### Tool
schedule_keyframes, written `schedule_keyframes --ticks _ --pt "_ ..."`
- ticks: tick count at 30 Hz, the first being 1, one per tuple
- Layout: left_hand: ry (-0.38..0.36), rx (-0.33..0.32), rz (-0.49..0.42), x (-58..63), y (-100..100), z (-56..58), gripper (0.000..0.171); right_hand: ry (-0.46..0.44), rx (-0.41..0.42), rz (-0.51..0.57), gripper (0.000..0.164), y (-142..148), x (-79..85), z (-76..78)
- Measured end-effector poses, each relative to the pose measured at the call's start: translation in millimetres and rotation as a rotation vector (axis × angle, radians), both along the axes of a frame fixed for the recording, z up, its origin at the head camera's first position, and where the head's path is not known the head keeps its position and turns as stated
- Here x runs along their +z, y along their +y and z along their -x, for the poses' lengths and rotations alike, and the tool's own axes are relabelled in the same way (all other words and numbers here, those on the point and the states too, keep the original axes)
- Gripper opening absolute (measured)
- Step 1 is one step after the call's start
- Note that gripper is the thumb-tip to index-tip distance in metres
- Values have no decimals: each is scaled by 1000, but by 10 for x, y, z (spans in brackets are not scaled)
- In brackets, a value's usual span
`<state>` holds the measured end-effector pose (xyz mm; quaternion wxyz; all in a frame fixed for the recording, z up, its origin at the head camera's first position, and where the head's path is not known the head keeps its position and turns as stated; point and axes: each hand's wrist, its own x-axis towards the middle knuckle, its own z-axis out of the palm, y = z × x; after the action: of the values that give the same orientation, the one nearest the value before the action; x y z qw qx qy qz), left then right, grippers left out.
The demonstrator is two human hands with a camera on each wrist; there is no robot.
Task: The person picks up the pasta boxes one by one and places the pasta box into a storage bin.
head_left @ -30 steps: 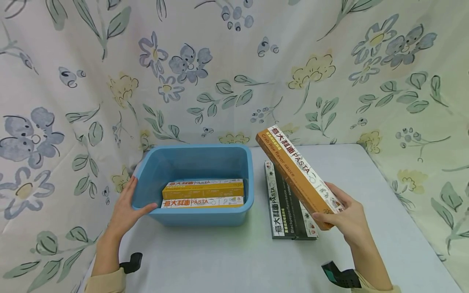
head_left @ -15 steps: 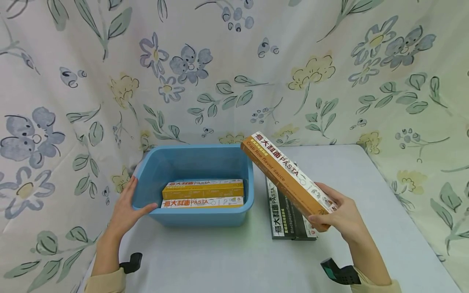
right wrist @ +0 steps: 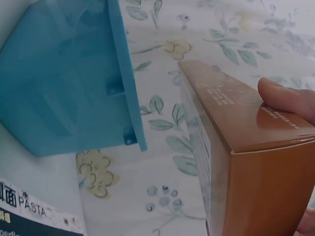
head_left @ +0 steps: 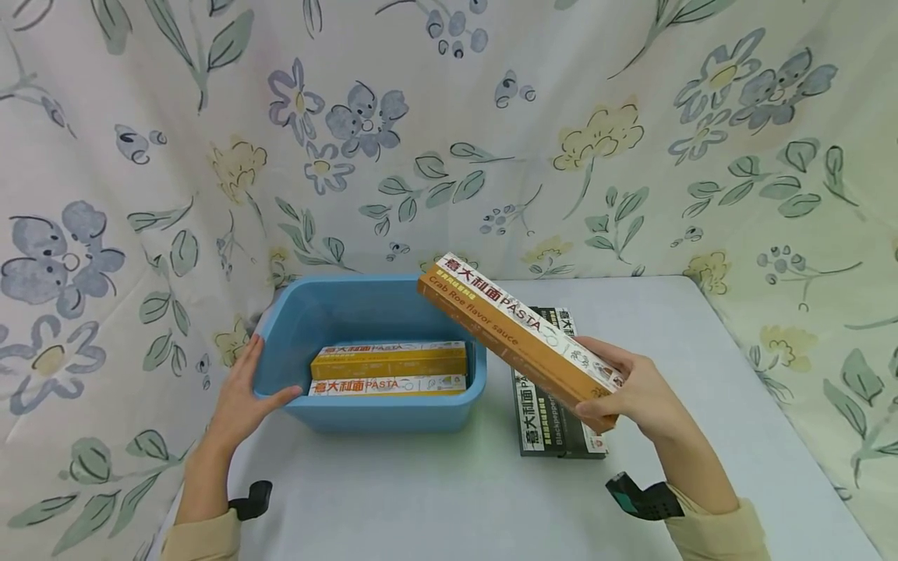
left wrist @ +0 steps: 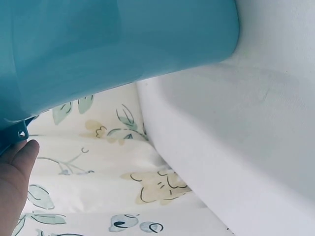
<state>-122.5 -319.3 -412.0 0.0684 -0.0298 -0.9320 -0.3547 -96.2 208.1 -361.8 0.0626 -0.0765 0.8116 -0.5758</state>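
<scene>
My right hand (head_left: 631,393) grips the near end of an orange-brown and white pasta box (head_left: 519,335), labelled Crab Roe flavor sauce. The box is tilted, its far end raised over the right rim of a blue plastic tub (head_left: 382,417). In the right wrist view, the thumb lies along the box (right wrist: 270,191). My left hand (head_left: 242,405) holds the tub's near left corner, thumb at the front rim and fingers along the left side. In the left wrist view, its fingertips (left wrist: 27,152) sit beneath the rim. Inside the tub lie two yellow and white pasta boxes (head_left: 389,365).
Black pasta boxes (head_left: 557,436), labelled Black pepper flavor sauce, lie on the white table (head_left: 421,499) right of the tub, partly hidden under the held box. A flowered cloth (head_left: 449,156) hangs behind and beside the table.
My right hand has moved left with the orange-brown pasta box, whose far end now overlaps the tub's right rim. The left hand and the tub have stayed in place.
</scene>
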Motion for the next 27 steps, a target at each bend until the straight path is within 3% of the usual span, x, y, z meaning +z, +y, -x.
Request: schedule_keyframes --ticks 7,17,27 --pt "-5 6 12 11 -2 4 108 -3 75 45 88 -121 41 81" --pt "-14 1 3 16 0 22 108 -21 179 54 86 -326 31 351" --pt "-17 3 7 -1 -8 7 107 -34 309 10 88 -442 189 586"
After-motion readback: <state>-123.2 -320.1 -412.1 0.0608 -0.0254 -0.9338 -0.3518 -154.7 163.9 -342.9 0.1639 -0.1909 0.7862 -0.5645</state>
